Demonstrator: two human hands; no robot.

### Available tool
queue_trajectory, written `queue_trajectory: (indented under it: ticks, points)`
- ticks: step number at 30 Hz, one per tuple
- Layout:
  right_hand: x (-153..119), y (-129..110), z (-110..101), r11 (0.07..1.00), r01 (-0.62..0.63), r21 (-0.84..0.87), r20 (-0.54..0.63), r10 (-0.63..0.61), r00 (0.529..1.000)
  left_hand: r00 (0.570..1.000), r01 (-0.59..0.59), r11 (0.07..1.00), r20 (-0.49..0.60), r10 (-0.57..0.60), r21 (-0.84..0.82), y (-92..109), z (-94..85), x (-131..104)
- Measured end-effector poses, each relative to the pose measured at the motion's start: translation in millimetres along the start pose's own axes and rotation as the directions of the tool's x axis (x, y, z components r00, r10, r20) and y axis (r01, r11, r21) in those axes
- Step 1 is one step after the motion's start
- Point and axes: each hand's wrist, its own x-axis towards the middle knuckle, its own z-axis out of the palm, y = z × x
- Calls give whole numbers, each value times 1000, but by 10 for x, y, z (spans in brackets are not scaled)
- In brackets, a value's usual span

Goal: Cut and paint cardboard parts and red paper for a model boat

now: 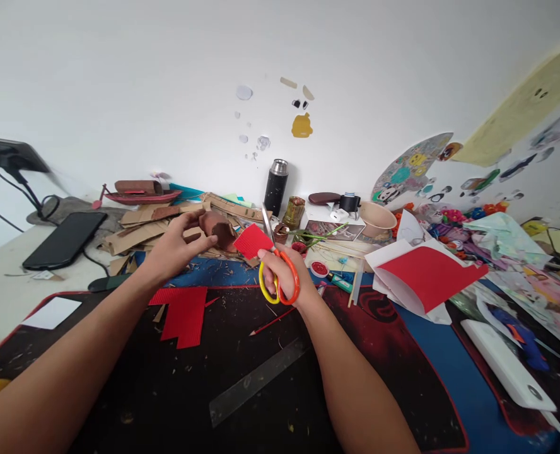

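Note:
My left hand (178,244) has its fingers and thumb curved around the near side of a brown, rounded, hollow-looking piece (215,228) with a dark, uneven edge. My right hand (282,277) grips scissors (295,277) with orange and yellow handles, their blades pointing up and away from me. A small piece of red corrugated paper (252,241) is pinched at the right thumb, beside the blades. Below my left wrist, a larger cut sheet of red corrugated paper (185,315) lies on the black desk mat (157,391).
A clear ruler (256,381) and a red pencil (270,323) lie on the mat. Cardboard scraps (138,233), a model boat (142,195) and a black thermos (275,186) stand behind. Red paper (429,274), a power bank (507,362) and a phone (65,239) flank the work area.

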Motion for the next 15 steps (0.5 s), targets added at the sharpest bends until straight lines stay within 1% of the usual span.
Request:
queue_trajectory:
  ticks: [3, 5, 9, 12, 15]
  points:
    - [-22, -5, 25, 999, -24, -33, 60, 26, 998, 996, 63, 995, -63, -69, -80, 20, -76, 35]
    - [-28, -9, 36, 999, -22, -31, 63, 24, 998, 992, 70, 995, -97, -77, -72, 33, -107, 42]
    - [-24, -8, 33, 999, -1, -47, 47, 3, 999, 990, 73, 995, -114, -80, -61, 99, -132, 23]
    - [-4, 27, 27, 999, -4, -47, 24, 5, 1000, 992, 50, 996, -110, -58, -71, 141, -122, -5]
    - [14, 64, 27, 1000, -6, -20, -2, 6, 1000, 995, -3, 999, -100, -1, -40, 148, -76, -39]
